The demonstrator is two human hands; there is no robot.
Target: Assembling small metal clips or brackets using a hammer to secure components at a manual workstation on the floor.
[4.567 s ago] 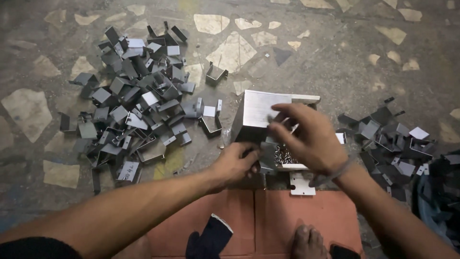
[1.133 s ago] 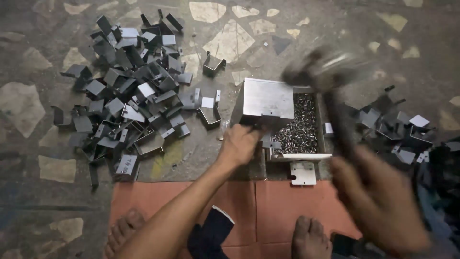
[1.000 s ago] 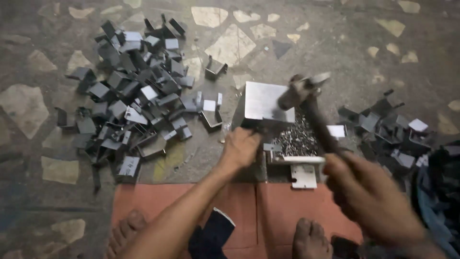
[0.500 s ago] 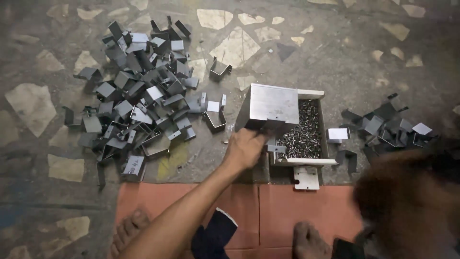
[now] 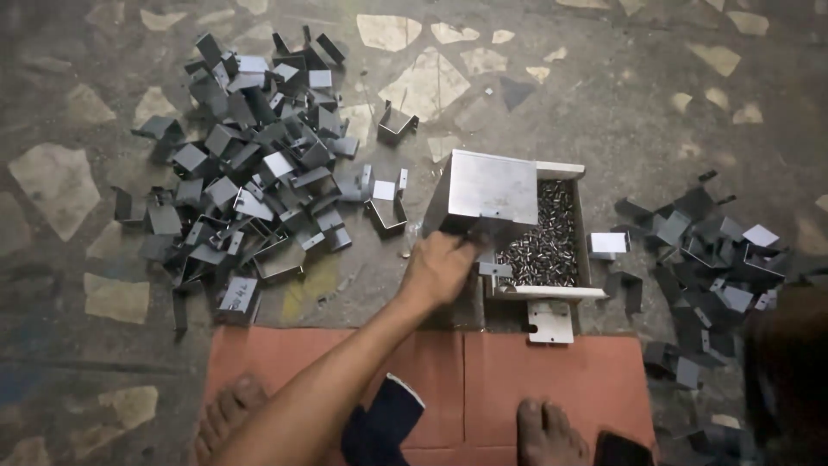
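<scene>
The stone floor (image 5: 604,95) carries a metal box (image 5: 492,194) beside a tray of small rivets (image 5: 548,246). The left hand (image 5: 440,267) sits just below the box, fingers (image 5: 461,250) clenched on a small bracket there. The right hand is out of view.

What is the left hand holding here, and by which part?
The left hand grips a bent metal bracket at its lower near edge, beside the tray of small metal pieces. The right hand is out of view.
</scene>
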